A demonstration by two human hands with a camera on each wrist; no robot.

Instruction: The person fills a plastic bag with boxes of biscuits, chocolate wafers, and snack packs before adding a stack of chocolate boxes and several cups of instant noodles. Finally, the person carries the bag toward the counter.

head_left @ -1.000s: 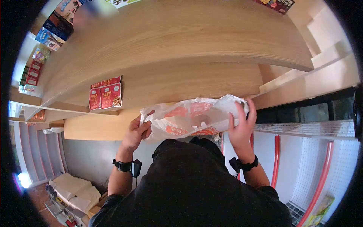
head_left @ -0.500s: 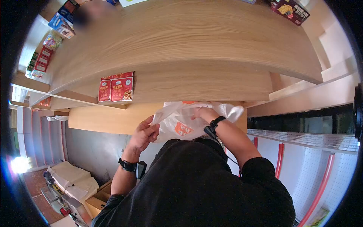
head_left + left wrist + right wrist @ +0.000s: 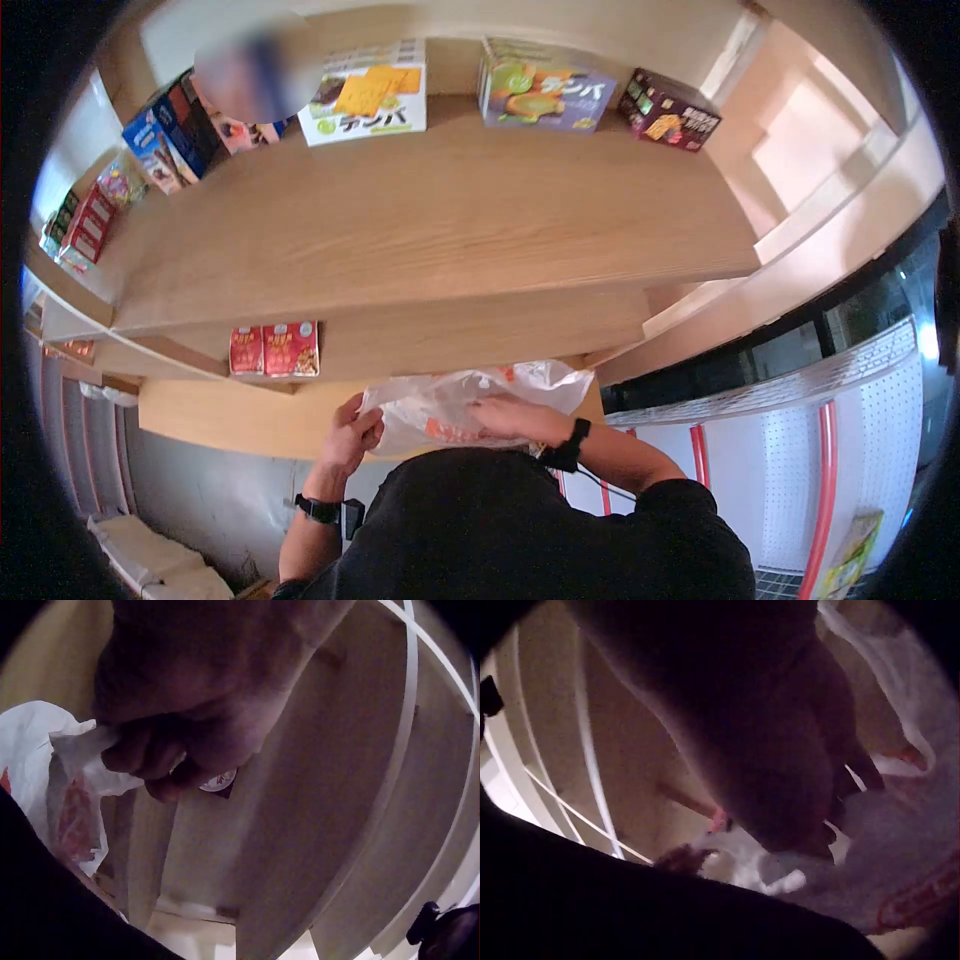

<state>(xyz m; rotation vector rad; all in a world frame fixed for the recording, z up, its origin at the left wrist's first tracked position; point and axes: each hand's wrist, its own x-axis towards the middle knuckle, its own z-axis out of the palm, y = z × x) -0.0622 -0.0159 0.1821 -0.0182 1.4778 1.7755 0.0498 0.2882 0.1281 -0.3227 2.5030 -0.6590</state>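
Observation:
A thin white plastic bag (image 3: 420, 405) with orange print lies crumpled in front of the person's chest, at the shelf's front edge. The left hand (image 3: 345, 440) pinches the bag's left rim between thumb and curled fingers; the left wrist view shows white plastic (image 3: 71, 742) coming out from those fingers. Inside the bag's mouth is the right hand (image 3: 505, 415), reaching leftward with its fingers extended. In the right wrist view the fingers of the right hand (image 3: 795, 780) point down into the plastic (image 3: 900, 840), which partly hides their tips.
Red snack pouches (image 3: 290, 348) stand on the lower shelf to the left. Along the back of the upper shelf (image 3: 430, 220) are a white cracker box (image 3: 370, 105), a purple-green box (image 3: 545, 95) and a dark box (image 3: 668, 112). A wire rack (image 3: 760, 395) is at right.
The right hand has left the bag's right rim and moved left into its mouth. The left hand keeps its pinch. The view has tilted up, showing more boxes at the back.

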